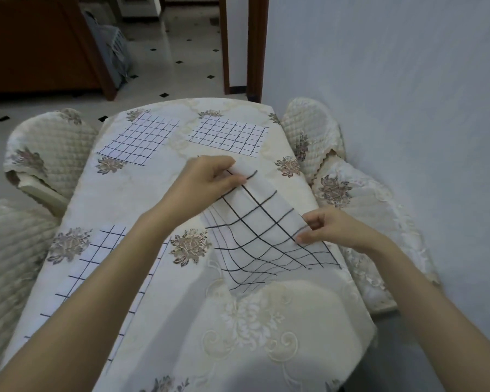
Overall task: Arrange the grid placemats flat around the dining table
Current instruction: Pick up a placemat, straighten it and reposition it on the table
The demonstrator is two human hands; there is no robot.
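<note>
A white placemat with a dark grid is lifted off the table on the right side, sagging and curved. My left hand pinches its far corner. My right hand pinches its right edge. Its near edge droops onto the cream floral tablecloth. Three other grid placemats lie flat: one at the far left, one at the far right, and one at the near left, partly hidden under my left forearm.
Quilted cream chairs stand around the table: two on the left, two on the right against the pale wall. A chair back sits at the near end. Beyond the table are a tiled floor and a wooden door frame.
</note>
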